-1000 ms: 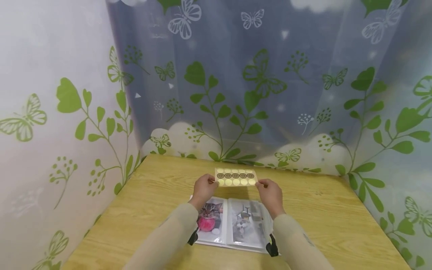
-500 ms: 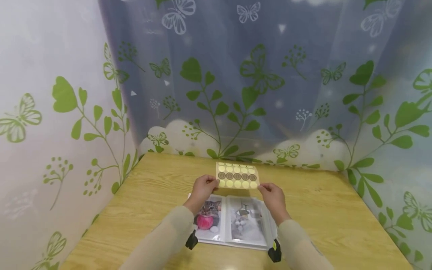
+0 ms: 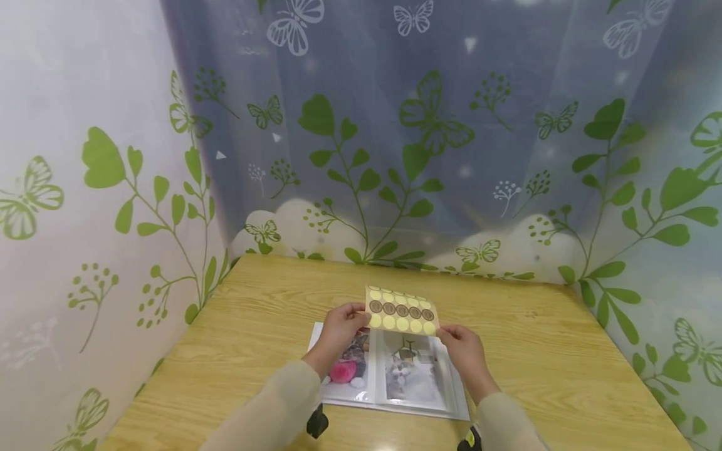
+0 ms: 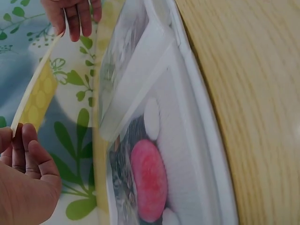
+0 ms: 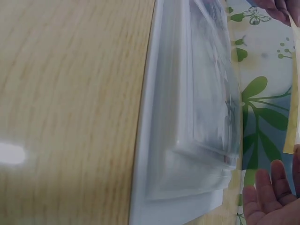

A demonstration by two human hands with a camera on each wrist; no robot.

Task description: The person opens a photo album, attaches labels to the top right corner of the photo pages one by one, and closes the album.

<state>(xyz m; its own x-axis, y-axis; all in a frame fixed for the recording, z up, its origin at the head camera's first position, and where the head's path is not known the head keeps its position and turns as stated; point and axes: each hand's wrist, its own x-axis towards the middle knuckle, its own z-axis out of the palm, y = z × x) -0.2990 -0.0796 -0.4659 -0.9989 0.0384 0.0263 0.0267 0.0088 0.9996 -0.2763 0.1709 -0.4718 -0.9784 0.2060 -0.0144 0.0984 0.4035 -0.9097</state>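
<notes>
A sheet of round stickers (image 3: 402, 311), gold with one row of dark printed circles, is held up above an open photo album (image 3: 417, 404). My left hand (image 3: 342, 329) pinches its left edge between thumb and fingers. At the opposite edge, my right hand (image 3: 465, 355) pinches the lower right corner. The left wrist view shows the sheet (image 4: 40, 91) almost edge-on, raised off the album. A cat photo with a pink ball (image 4: 149, 180) fills the album's left page, partly covered by my left hand in the head view. On the right page is a pale grey cat picture (image 3: 408, 376).
The album lies on a wood-grain table (image 3: 271, 294). Curtains (image 3: 395, 188) printed with green leaves and butterflies stand around the table's back and sides. Black straps with small devices (image 3: 317, 421) sit at both wrists.
The sticker sheet has tilted to show more of its rows, then come down nearer the album, its right side dipping. Both hands still pinch it, and the right has moved slightly right and down.
</notes>
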